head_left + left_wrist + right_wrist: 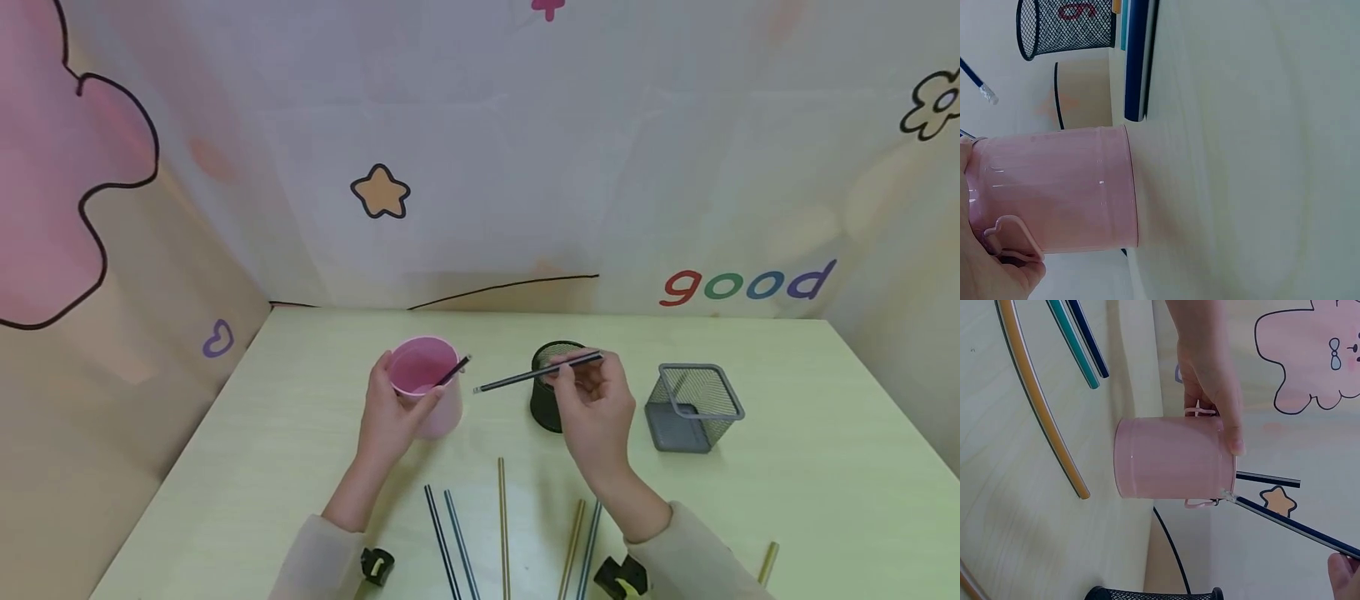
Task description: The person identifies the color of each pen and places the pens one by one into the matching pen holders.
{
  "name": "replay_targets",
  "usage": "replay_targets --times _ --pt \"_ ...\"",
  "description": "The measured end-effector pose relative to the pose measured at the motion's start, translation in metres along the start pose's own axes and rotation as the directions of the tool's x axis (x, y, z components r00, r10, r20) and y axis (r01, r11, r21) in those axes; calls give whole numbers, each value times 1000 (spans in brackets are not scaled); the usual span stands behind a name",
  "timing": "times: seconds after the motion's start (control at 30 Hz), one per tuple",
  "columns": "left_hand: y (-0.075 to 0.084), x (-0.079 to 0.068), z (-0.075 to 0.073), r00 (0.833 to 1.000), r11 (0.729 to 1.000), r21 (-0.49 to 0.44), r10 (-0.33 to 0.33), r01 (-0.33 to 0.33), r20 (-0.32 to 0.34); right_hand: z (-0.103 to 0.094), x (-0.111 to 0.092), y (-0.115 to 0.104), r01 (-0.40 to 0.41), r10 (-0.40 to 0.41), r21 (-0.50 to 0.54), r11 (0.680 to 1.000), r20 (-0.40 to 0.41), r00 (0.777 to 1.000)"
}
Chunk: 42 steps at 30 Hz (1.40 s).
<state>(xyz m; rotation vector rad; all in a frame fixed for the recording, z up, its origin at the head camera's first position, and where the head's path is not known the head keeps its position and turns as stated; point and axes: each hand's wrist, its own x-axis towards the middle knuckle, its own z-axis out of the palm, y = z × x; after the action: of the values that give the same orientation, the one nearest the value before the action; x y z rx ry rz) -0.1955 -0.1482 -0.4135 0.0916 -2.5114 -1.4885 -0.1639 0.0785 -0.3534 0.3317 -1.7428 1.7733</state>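
My left hand point(386, 421) grips a pink metal cup point(442, 414) near its rim, with the thumb on the near side. The cup has small handles at its sides. A dark pencil point(455, 369) leans inside it, the upper end sticking out over the rim. Between thumb and fingers, my right hand point(603, 417) pinches a dark blue pencil point(517, 380) held nearly level. The eraser end of that pencil points left toward the cup and, in the right wrist view, overlaps the cup's rim. Behind the right hand stands a round black mesh pen holder point(545, 408), partly hidden.
A square grey mesh holder point(678, 435) stands to the right. Several pencils lie on the near table, among them a dark blue one point(441, 537), a light blue one point(461, 542) and a yellow one point(503, 525). A printed cloth backdrop point(487, 192) rises behind the table.
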Motion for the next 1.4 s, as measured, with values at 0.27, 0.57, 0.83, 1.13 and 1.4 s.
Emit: replay_targets --times 0.27,0.57,0.83,1.13,1.4 --pt "0 0 0 1000 1000 6 13 -13 -10 9 1 1 27 -25 58 998 -26 999" --pt "-2 0 2 999 999 33 42 -41 -14 17 0 3 72 -71 22 997 -18 997" --pt "-1 -1 0 999 998 47 50 -49 -17 24 -2 4 117 -118 69 991 5 993" --pt "-2 0 0 998 998 38 56 -55 -22 31 -7 12 141 -143 49 989 57 988" --pt "-1 -1 0 999 999 36 38 -37 -16 39 -16 18 104 -103 0 995 83 991"
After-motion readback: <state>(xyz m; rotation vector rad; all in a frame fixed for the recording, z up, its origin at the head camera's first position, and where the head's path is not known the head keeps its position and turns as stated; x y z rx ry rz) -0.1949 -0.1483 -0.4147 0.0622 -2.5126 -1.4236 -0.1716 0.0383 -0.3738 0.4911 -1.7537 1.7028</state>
